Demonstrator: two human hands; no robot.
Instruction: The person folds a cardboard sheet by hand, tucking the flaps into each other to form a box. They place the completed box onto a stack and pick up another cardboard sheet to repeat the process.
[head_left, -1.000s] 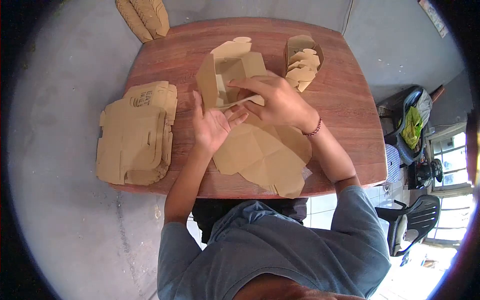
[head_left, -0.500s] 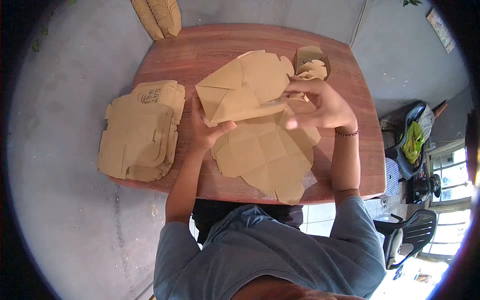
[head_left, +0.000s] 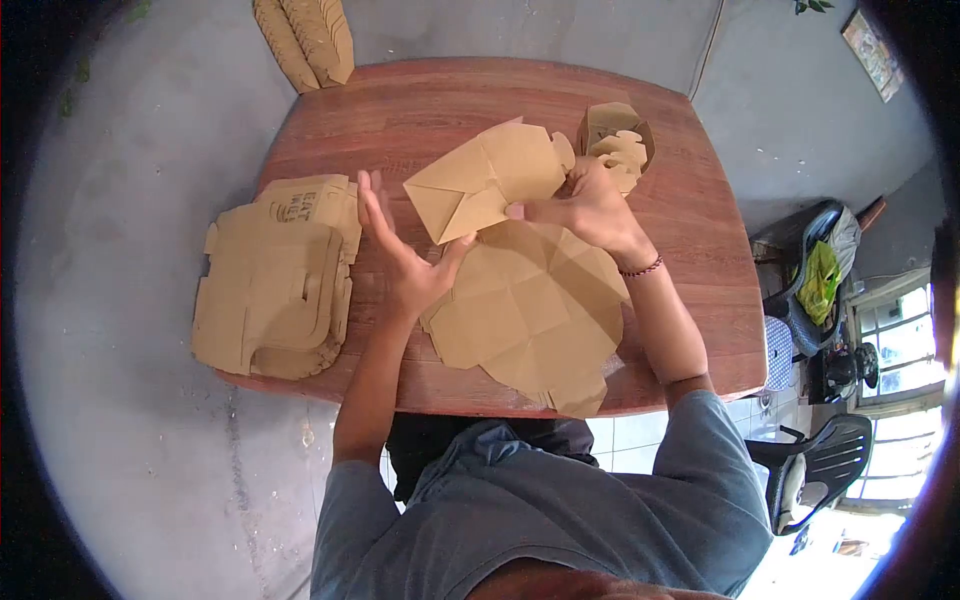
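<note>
A partly folded brown cardboard box [head_left: 480, 175] is held up above the table, tilted, with one side panel folded up. My right hand [head_left: 590, 212] is closed on its right side, the thumb against the near panel. My left hand [head_left: 412, 262] is open beside the box's left corner, fingers spread; its thumb tip is at the lower corner, though I cannot tell whether it touches. Under the box lie flat, creased cardboard blanks [head_left: 530, 310], overlapping near the table's front edge.
A stack of flat printed cardboard boxes [head_left: 270, 275] lies at the left of the wooden table [head_left: 400, 110]. At the back right stands an open small box [head_left: 615, 125] with cardboard pieces. Nested cardboard pieces [head_left: 305, 40] are at the back left corner. A chair [head_left: 825, 470] stands at right.
My left hand has come off the box's left side and opened. My right hand has moved down and left, closing on the box's right side. The box has turned slightly.
</note>
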